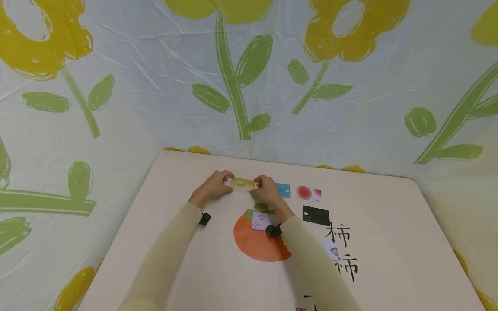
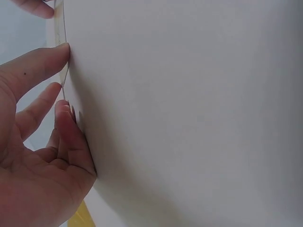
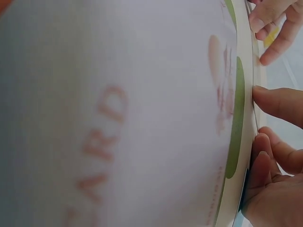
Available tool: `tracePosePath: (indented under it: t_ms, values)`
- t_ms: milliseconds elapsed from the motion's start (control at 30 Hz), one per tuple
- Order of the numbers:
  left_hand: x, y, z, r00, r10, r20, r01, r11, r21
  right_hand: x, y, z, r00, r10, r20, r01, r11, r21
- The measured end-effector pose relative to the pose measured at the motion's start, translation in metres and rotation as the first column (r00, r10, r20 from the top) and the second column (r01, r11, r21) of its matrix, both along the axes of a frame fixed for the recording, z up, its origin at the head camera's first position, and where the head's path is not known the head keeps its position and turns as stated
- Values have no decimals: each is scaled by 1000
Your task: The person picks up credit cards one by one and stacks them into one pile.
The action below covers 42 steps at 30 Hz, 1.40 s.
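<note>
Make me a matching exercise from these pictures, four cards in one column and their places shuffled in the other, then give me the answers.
1. gold card
2. black card
3. red-circle card
4. pale purple card

A. on the orange fruit print
B. just right of the blue card
C. between the left hand and right hand
D. just below the red-circle card in the head view

Pairs: 1-C, 2-D, 3-B, 4-A
</note>
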<state>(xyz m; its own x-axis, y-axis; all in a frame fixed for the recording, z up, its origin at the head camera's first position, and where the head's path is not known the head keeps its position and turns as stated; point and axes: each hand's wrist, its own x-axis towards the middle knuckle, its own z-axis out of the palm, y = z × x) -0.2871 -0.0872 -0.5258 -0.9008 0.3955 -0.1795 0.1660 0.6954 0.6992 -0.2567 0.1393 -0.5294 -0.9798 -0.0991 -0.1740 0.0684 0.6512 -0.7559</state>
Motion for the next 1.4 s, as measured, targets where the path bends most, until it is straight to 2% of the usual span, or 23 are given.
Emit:
tracePosePath:
  t_ms: [267, 467, 600, 867, 1100, 1233, 1400]
  values:
    - [0, 0, -6, 1000, 12, -8, -12, 999, 35, 1, -2, -2, 1000, -7, -1, 7, 1000, -28]
    - [0, 4, -7, 998, 69, 5, -69, 991, 112, 3, -1, 0, 1000, -26, 5, 26, 996, -87]
    - [2, 7, -8, 996, 91, 16, -92, 987, 130, 6, 0, 2, 999, -47, 5, 47, 993, -106]
    - [5, 8, -7, 990, 136, -26, -131, 980, 148, 7, 0, 3, 998, -68, -8, 66, 988, -139]
    - [9, 7, -7, 987, 150, -52, -139, 976, 167, 9, 0, 8, 995, -101, -24, 96, 983, -158]
    - [11, 4, -8, 989, 146, -33, -135, 964, 228, 9, 2, 13, 993, -113, -36, 101, 964, -246]
    - [15, 2, -5, 991, 135, 5, -129, 938, 320, 11, 10, 18, 995, -100, -27, 82, 921, -381]
